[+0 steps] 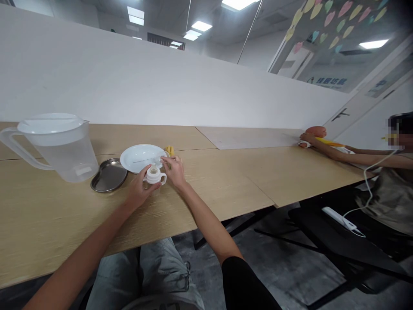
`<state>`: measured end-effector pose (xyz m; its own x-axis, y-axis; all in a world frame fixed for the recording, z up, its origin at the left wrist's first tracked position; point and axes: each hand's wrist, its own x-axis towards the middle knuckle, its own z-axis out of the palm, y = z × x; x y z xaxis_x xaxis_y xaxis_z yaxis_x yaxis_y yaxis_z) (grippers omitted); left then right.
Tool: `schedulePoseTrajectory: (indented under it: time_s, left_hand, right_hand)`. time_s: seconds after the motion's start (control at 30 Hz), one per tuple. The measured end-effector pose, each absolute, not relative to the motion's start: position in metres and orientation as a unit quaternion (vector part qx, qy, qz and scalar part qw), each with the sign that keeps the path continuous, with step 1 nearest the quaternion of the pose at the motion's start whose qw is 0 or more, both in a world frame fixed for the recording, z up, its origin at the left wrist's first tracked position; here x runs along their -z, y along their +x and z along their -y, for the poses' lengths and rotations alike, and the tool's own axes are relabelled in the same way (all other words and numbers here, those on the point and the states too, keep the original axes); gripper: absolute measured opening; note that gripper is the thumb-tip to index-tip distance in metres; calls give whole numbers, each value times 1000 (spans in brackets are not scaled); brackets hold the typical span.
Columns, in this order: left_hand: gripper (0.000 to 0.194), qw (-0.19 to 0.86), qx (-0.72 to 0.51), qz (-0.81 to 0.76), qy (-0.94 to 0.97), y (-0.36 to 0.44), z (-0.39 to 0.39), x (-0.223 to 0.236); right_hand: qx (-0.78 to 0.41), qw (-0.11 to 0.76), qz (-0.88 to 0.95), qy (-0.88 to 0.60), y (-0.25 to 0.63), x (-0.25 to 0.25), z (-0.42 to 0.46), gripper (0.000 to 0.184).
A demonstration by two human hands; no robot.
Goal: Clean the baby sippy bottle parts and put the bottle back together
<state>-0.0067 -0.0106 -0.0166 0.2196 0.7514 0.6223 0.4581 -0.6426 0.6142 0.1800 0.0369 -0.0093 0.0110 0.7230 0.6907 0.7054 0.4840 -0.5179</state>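
My left hand (139, 188) is wrapped round a small white baby bottle (154, 175) with a teat on top, standing on the wooden table (226, 181). My right hand (174, 169) is on the bottle's right side, its fingers closed on what looks like a clear cap (160, 160) just above the teat. A white plate (140, 157) lies right behind the bottle. A small yellow thing (169, 150) shows at the plate's right edge, mostly hidden.
A large clear lidded pitcher (56, 144) stands at the far left. A kidney-shaped metal tray (109, 175) lies between pitcher and plate. A white partition runs behind the table. At the right, another person's arms rest on the table near an orange object (316, 131).
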Motion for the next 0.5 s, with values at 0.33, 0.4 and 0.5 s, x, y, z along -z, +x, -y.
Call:
schedulePoseTrajectory:
  time_s: [0.33, 0.4, 0.5]
  left_hand:
    - [71, 161, -485, -393, 765, -7, 10, 16]
    - [70, 159, -487, -390, 765, -7, 10, 17]
    - [70, 160, -484, -396, 764, -7, 10, 17]
  right_hand:
    - [-49, 463, 727, -505, 183, 12, -39, 21]
    - [-64, 460, 737, -491, 183, 13, -39, 27]
    - [-86, 455, 748, -475, 184, 13, -39, 32]
